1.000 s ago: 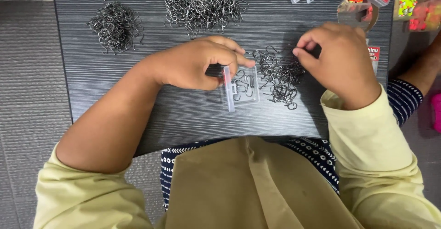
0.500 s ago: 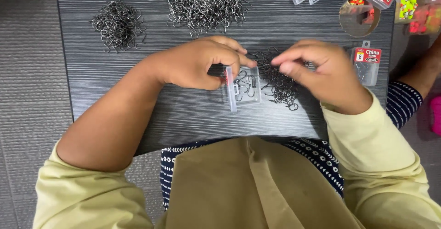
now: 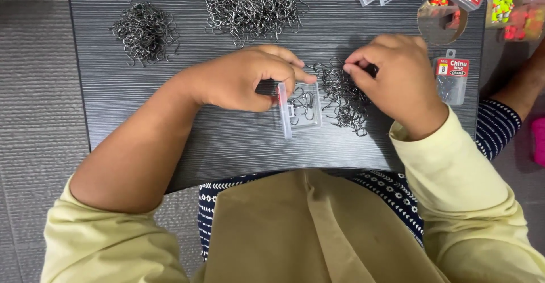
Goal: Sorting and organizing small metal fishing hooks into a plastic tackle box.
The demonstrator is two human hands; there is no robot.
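Small clear box (image 3: pixel 301 110) on dark counter (image 3: pixel 227 147), open | left hand (image 3: pixel 250 78) grips its lid edge | right hand (image 3: pixel 397 76) pinches hooks over near hook pile (image 3: pixel 343 95) | far: two hook piles (image 3: pixel 252 10), packets (image 3: pixel 451 78).

Between the two sets of fingers lies the near pile of fish hooks (image 3: pixel 343 98), crowding the open clear plastic box (image 3: pixel 301 110) at the left hand's (image 3: pixel 244 78) fingertips. Beyond the fingers, two more hook piles (image 3: pixel 145 30) (image 3: pixel 250 10) block the far edge. Bare dark tabletop (image 3: pixel 227 147) lies nearer than the fingers. Packets (image 3: pixel 451 78) flank the right hand (image 3: pixel 397 81).
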